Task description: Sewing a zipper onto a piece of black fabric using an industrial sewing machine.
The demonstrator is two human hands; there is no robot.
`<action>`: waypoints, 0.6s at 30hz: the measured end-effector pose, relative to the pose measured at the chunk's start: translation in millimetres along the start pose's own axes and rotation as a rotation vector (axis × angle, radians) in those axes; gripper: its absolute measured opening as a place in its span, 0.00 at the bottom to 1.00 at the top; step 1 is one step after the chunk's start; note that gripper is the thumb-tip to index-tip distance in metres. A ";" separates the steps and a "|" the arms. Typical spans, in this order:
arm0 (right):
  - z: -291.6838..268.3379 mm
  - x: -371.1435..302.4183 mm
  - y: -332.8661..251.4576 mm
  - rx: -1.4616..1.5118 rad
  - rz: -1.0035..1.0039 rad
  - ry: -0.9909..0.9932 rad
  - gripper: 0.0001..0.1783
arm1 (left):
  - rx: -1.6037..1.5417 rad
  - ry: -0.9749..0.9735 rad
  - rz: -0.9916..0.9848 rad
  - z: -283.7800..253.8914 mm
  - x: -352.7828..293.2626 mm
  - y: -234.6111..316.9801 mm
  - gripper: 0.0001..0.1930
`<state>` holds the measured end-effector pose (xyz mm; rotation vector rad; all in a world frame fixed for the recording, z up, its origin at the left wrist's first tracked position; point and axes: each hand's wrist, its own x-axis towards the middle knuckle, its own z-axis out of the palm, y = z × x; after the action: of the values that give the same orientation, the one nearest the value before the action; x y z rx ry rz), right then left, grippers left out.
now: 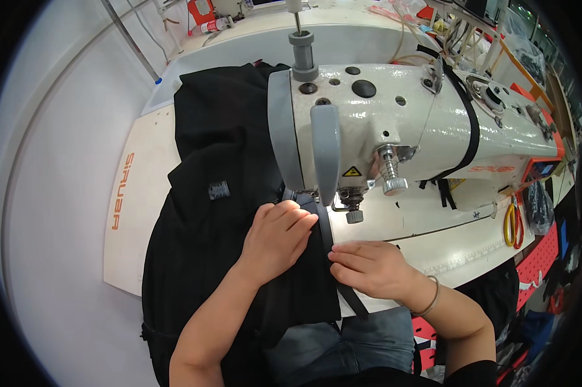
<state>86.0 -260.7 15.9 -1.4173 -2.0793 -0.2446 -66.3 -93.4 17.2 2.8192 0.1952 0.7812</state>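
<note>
A large piece of black fabric [220, 142] with a small grey patch [219, 189] is spread over the sewing machine's bed and hangs down towards my lap. My left hand [276, 238] is closed on this fabric just in front of the presser foot, fingers bent and together. Along the fabric's right edge runs a narrow dark strip [326, 235], its loose end hanging near my lap. My right hand [371, 267] pinches the strip's edge, fingertips together. Above both hands stands the white sewing machine [362, 122]; its grey lever [326, 151] partly covers the needle area.
Yellow-and-red-handled scissors [513, 224] lie at the right of the bed, beside a clear plastic bag [539, 206]. A ruler scale [458, 259] runs along the front edge. A white wall [59, 193] rises at the left. Tubes and cables [465, 42] clutter the back right.
</note>
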 end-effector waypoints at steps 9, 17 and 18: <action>-11.4 2.8 1.4 -0.064 -0.071 -0.120 0.08 | 0.121 -0.049 0.042 -3.6 2.2 2.7 0.19; -9.0 6.1 -1.4 -0.076 -0.078 -0.201 0.07 | 0.077 -0.035 0.049 -2.7 4.4 1.1 0.16; -9.6 8.5 -0.7 -0.058 -0.074 -0.207 0.08 | 0.077 -0.035 0.050 -2.6 4.5 0.1 0.16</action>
<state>86.9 -258.9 28.6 -1.4546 -2.3116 -0.1964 -63.7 -92.2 21.6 2.9188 0.1525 0.7495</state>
